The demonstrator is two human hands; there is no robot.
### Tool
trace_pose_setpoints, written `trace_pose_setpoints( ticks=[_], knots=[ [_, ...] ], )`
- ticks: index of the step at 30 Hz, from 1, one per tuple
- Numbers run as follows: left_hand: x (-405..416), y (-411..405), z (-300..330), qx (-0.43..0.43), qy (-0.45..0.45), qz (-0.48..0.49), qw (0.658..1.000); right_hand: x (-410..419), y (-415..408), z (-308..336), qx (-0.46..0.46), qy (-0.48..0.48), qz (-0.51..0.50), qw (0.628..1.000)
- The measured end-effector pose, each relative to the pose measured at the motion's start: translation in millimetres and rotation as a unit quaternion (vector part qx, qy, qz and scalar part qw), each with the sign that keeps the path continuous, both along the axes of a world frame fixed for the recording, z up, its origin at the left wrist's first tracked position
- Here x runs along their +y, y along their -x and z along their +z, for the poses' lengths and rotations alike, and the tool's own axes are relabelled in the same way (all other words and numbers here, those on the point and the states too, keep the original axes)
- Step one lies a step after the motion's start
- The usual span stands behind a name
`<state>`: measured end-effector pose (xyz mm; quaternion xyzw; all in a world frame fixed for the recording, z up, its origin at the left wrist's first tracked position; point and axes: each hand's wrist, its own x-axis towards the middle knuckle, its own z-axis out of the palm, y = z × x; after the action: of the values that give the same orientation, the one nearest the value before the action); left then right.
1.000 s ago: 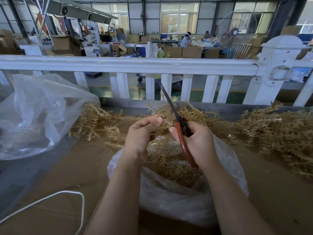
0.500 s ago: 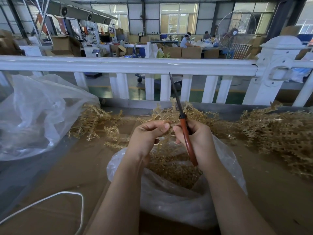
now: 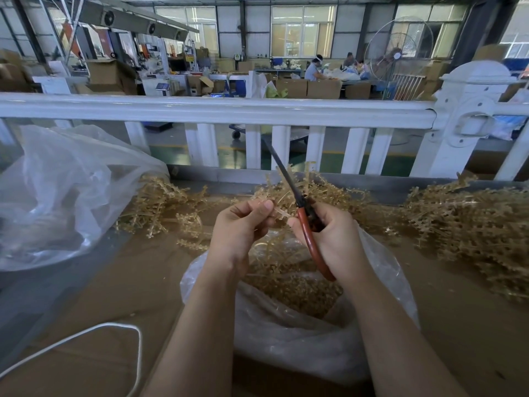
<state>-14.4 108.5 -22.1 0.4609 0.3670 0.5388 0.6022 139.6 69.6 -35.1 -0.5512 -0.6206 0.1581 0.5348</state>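
Note:
My right hand point(image 3: 332, 239) grips red-handled scissors point(image 3: 310, 239) whose dark blades point up and away toward the white railing. My left hand point(image 3: 240, 227) pinches a small tan plastic sprig point(image 3: 279, 213) between thumb and fingers, right beside the scissors' pivot. Both hands hover over an open clear plastic bag point(image 3: 300, 339) that holds several cut tan pieces. More tan sprigs point(image 3: 312, 187) lie on the table just beyond my hands.
A large pile of tan sprigs point(image 3: 469, 224) fills the right of the brown table point(image 3: 120, 296); a smaller bunch point(image 3: 160, 207) lies left. A big clear bag point(image 3: 57, 196) sits far left. A white cord point(image 3: 114, 330) loops near the front left. A white railing point(image 3: 217, 110) borders the table's far edge.
The scissors' blades swung from leaning left to nearly upright, then back to leaning left. My left hand now shows a sprig pinched next to the scissors.

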Motion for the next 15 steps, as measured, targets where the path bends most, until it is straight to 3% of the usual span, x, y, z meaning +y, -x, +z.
trace_pose_setpoints(
  ticks=[6, 15],
  knots=[
    [-0.7, 5.0, 3.0, -0.007, -0.056, -0.001, 0.998, -0.8, -2.6, -5.7, -0.166, 0.048, -0.06, 0.983],
    [3.8, 6.4, -2.0, -0.002, -0.101, 0.02, 0.995, -1.3, 1.6, -7.5, -0.242, -0.008, -0.112, 0.964]
  ],
)
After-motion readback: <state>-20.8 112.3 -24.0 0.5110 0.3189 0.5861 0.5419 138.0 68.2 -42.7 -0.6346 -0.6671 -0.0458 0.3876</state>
